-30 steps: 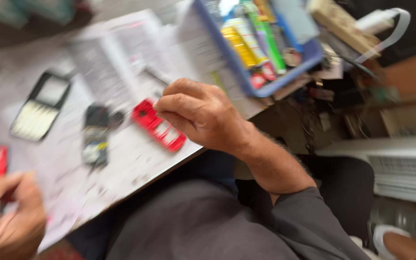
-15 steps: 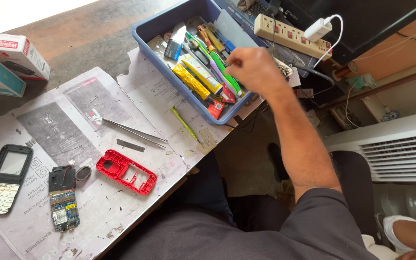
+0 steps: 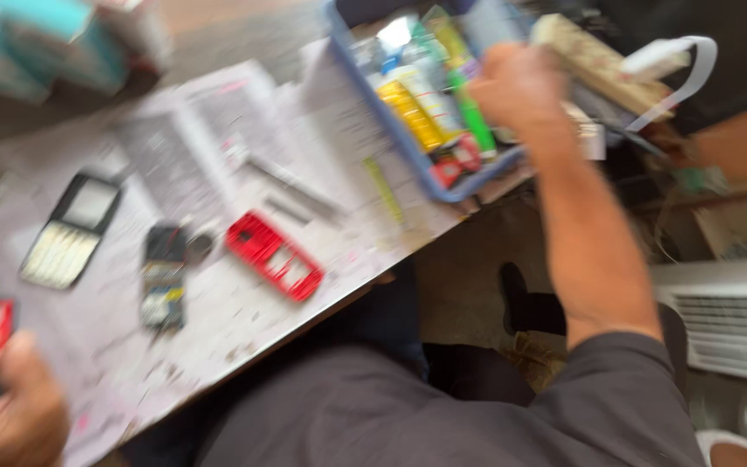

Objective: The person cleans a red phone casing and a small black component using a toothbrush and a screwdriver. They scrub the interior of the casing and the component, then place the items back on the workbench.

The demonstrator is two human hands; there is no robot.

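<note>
At the table's far left corner I see blurred teal and white cartons [image 3: 54, 43]. A black handset front [image 3: 71, 229] with a pale screen lies left on the newspaper [image 3: 218, 130].

— What do we have on the surface [image 3: 244, 346]?

— We see it spread with sheets of printed paper [image 3: 192, 130]. On them, near the middle, lies a red phone frame [image 3: 274, 256]; left of it a circuit board [image 3: 163, 290], and further left a phone front with pale keys [image 3: 71, 229].

— And at the far right?

— We see a blue tray [image 3: 417, 164] of tools, with metal tweezers [image 3: 291, 183] lying left of it. Boxes [image 3: 54, 43] sit at the far left.
</note>
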